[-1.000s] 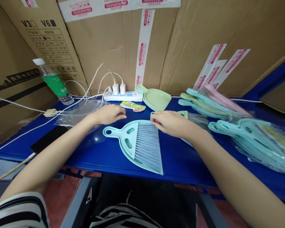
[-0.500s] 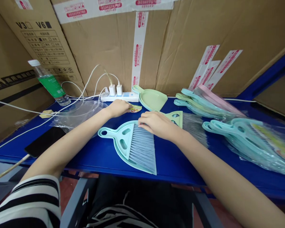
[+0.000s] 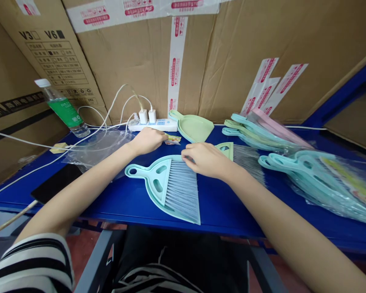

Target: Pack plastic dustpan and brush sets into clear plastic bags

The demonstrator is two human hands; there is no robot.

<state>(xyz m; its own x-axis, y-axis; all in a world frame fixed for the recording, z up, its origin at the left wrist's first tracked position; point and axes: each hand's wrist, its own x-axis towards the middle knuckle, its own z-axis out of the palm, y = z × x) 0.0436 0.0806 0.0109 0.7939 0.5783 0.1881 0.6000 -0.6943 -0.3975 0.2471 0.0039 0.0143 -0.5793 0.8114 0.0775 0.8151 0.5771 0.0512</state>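
Observation:
My left hand [image 3: 149,140] is closed on a small colourful card [image 3: 173,139] near the white power strip. My right hand [image 3: 203,158] has its fingers curled together above the upper right of a mint brush [image 3: 183,189], and what they hold, if anything, is too small to make out. That brush lies on a mint dustpan [image 3: 151,195] at the front of the blue table. A green dustpan [image 3: 197,128] rests behind my hands. Partly hidden by my right hand is a green brush with grey bristles [image 3: 248,160].
Bagged mint sets [image 3: 317,175] and more dustpans [image 3: 253,132] lie at the right. On the left are a bottle [image 3: 65,110], a phone [image 3: 56,183], clear plastic bags [image 3: 94,148] and cables. A power strip [image 3: 163,125] stands before the cardboard wall [image 3: 134,61].
My right hand has shifted slightly right and its fingers have drawn closer together. The card at my left hand has tilted and moved slightly left.

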